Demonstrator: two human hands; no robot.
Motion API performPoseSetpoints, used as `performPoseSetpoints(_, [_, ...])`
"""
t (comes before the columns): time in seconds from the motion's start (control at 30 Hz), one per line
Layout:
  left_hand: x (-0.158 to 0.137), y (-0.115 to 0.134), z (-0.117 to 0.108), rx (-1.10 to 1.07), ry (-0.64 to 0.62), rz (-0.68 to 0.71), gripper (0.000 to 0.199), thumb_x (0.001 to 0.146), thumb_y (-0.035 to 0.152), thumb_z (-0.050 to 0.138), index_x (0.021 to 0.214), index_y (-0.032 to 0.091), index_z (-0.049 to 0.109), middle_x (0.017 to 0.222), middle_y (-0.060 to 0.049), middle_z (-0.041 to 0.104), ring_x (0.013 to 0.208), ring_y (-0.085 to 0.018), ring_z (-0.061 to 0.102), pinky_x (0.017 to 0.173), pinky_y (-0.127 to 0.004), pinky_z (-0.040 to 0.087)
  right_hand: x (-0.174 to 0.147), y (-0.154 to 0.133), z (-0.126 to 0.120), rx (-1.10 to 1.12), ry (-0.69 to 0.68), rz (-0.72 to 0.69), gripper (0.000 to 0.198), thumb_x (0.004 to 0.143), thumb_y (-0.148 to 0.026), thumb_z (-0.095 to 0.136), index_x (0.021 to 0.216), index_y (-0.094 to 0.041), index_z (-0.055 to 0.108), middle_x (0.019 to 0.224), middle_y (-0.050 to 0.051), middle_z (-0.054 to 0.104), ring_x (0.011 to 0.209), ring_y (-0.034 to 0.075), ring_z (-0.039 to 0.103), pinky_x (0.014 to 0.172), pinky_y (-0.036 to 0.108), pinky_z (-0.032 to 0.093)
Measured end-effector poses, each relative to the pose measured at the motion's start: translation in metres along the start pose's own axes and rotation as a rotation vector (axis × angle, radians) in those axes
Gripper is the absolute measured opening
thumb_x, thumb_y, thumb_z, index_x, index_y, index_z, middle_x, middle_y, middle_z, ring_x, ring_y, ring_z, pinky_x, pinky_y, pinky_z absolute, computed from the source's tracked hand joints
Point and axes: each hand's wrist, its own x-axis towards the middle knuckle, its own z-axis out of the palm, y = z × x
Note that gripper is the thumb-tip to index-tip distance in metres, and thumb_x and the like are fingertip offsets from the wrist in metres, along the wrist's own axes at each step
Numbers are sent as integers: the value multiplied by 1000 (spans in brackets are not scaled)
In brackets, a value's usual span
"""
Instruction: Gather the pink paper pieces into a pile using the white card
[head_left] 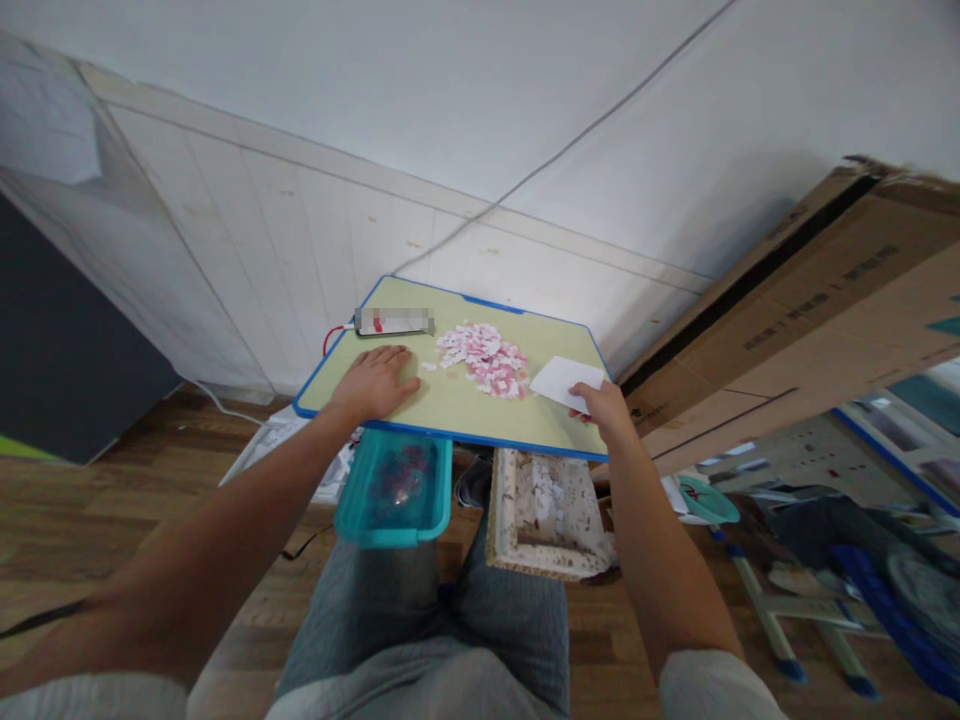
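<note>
My left hand (377,382) lies flat on the yellow-green tabletop (409,405) near its left front, fingers stretched out and holding nothing. Just beyond it rests a phone-like device (395,322), partly blurred out, with a red cable (332,337) at its left end. In my right hand (600,405) is a white sheet that looks like paper or card (564,380), pinched at its right side and held over the table's right part. A heap of small pink and white pieces (486,358) spreads between the two hands, close to the sheet's left edge.
Below the table's front edge are a teal plastic tub (394,538) and a speckled white foam box (551,563) with white scraps inside. Large cardboard boxes (795,300) lean at the right. A white wall (480,130) rises behind the table.
</note>
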Motion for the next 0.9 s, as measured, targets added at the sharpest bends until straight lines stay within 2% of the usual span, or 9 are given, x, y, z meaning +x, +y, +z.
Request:
performPoseSetpoints(0.13, [0,0,0,-1,3,10,63,95,54,44,148,20,52,155,-11,50,143,-28,42,120,-42,28,-9,12,-14,-2,51,74,26,70,-24,69,94,-14,66,58,2,64,43,15,56,36,22,40])
performPoseSetpoints(0.23, [0,1,-1,-2,-2,2,64,95,55,44,148,20,52,155,-11,49,144,-28,41,121,-43,28,-14,15,-12,17,46,131,27,69,-21,70,95,-15,64,59,0,63,42,13,53,38,23,43])
performPoseSetpoints(0.37, [-1,2,-3,-4,-7,-1,63,95,55,44,148,20,52,155,-11,49,143,-30,42,120,-44,28,-15,5,14,62,-9,191,28,69,-17,71,97,-16,65,61,0,62,43,12,52,38,23,43])
performPoseSetpoints(0.57, [-1,2,-4,-21,-3,7,63,95,54,45,147,20,53,155,-11,49,143,-30,42,120,-44,28,-6,-20,62,145,-100,233,31,71,-14,72,101,-16,63,68,3,66,50,15,60,41,24,48])
performPoseSetpoints(0.73, [-1,3,-4,-29,-12,-15,62,94,53,46,147,21,52,155,-10,49,144,-29,41,121,-44,26,-4,-34,87,198,-162,175,32,77,-16,70,108,-17,61,73,3,68,51,14,61,43,24,49])
performPoseSetpoints(0.9, [-3,3,-4,-33,4,4,62,95,51,46,147,19,53,154,-11,50,143,-29,41,120,-45,27,-10,-39,91,158,-203,-9,39,79,-19,70,117,-21,59,96,5,75,54,14,66,44,24,52])
